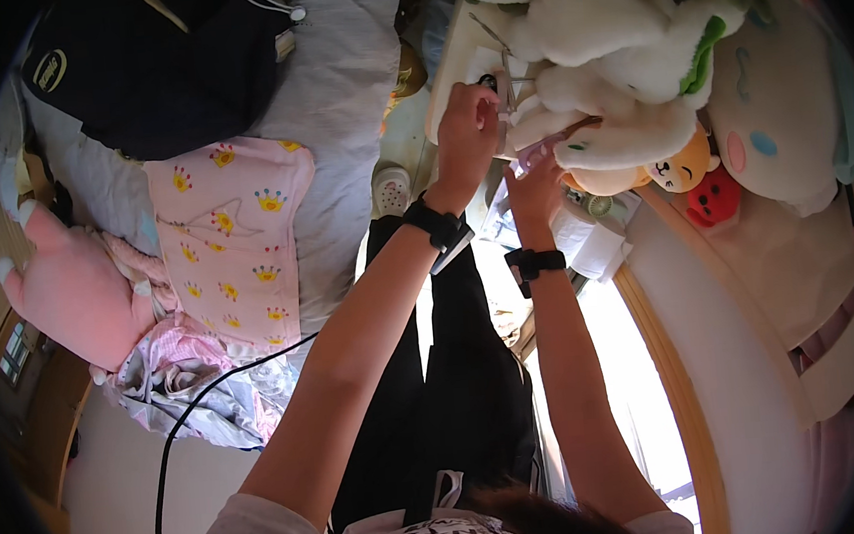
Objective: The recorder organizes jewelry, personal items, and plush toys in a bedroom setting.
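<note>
My left hand (467, 132) reaches over a small white table (450, 84), its fingers curled beside a small dark, shiny object (488, 81); whether they grip it cannot be told. My right hand (536, 187) is a little lower and to the right, its fingers at a pinkish-purple object (538, 151) near the table's edge; the grip is unclear. A long-eared white plush toy (597, 35) lies over the table's right side, just beyond both hands. Thin metal-looking pieces (487, 32) lie on the tabletop. Both wrists wear black straps.
On the left, a bed with a grey sheet (339, 108) holds a dark garment (156, 77), a crown-patterned pink cloth (229, 237) and a pink plush toy (82, 286). At right are an orange plush (678, 164), a red plush (713, 195), a large white plush (775, 104) and a white roll (597, 250).
</note>
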The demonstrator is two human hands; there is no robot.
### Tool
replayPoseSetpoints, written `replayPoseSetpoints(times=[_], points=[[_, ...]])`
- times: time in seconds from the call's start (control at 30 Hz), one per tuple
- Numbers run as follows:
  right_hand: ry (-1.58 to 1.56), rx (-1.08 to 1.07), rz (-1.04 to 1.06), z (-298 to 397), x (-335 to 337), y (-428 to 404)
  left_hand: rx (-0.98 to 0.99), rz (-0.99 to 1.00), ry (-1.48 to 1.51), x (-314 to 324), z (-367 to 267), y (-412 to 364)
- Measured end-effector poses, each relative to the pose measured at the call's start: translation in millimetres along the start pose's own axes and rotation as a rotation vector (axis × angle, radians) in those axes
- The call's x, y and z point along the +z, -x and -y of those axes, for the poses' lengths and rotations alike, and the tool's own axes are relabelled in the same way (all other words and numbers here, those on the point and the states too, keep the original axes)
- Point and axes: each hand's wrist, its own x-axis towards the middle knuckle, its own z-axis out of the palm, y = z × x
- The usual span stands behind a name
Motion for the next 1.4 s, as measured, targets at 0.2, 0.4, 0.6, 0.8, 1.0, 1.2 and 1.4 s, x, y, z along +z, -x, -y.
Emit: replayPoseSetpoints(times=[0.2,0.4,0.6,0.8,1.0,1.2,1.4], points=[[-0.061,-0.085,-0.245,-12,24,1,0.105,0.490,-0.224,18,9,27],[-0.174,-0.108,-0.323,-17,26,-10,0.379,0.459,-0.404,40,10,30],[-0.302,-0.140,-0.356,-32,30,-12,0.523,0.427,-0.492,75,25,23],[-0.196,-0.113,-0.338,-23,16,-11,0.140,0.564,-0.487,81,8,7],[-0.391,-0.110,-0.286,-37,2,9,-0.673,0.745,-0.348,28,-44,23],[-1.375,0.064,-0.240,-58,-25,91,-0.326,0.809,-0.229,5,-64,96],[-1.824,0.305,-0.062,-95,-50,134,-0.476,1.297,-0.150,24,-70,145]])
